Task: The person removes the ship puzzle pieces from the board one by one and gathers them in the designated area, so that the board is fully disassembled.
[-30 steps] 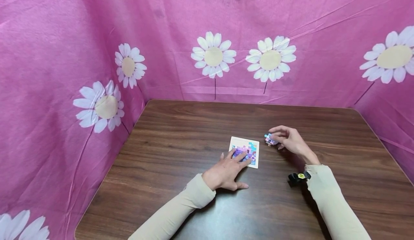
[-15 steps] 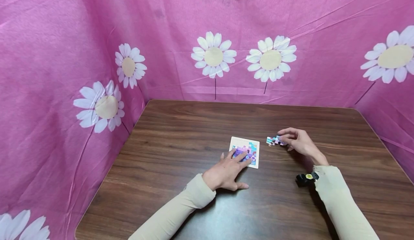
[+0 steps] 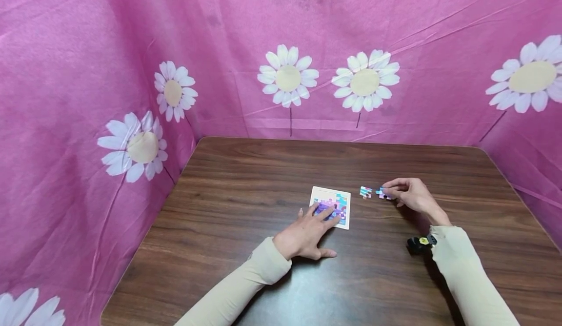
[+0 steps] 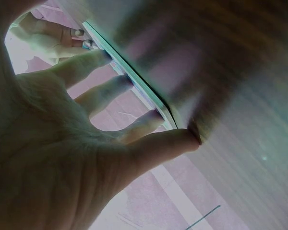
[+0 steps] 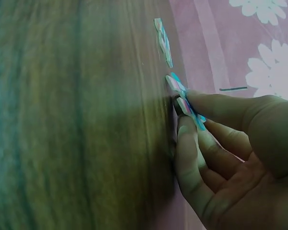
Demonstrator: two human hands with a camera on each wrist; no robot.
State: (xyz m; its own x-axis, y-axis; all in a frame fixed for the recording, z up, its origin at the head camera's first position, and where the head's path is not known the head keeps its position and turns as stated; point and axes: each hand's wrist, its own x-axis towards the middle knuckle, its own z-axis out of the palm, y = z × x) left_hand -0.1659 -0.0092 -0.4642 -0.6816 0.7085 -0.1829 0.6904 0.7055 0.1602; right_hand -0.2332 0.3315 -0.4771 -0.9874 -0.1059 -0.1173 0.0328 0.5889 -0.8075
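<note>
Spread fingers of my left hand [image 3: 307,234] rest on a small jigsaw puzzle board [image 3: 325,193] with a pale frame, partly filled with purple, pink and blue pieces. They hide part of its picture. In the left wrist view the board's edge [image 4: 129,68] runs under the fingertips. To the right of the board, my right hand [image 3: 414,196] pinches a blue and pink puzzle piece [image 3: 383,193] between thumb and fingers, low over the table. Another puzzle piece [image 3: 366,192], light blue, white and pink, lies flat between that piece and the board.
The brown wooden table [image 3: 246,179] bears the board and pieces. A pink cloth [image 3: 228,33] with white daisies hangs behind the table and at both sides. A black wrist strap with a camera mount [image 3: 420,244] sits at my right sleeve.
My right hand has moved right with the pinched piece, drawing it apart from the other piece, which now lies separate. My left hand has stayed on the board.
</note>
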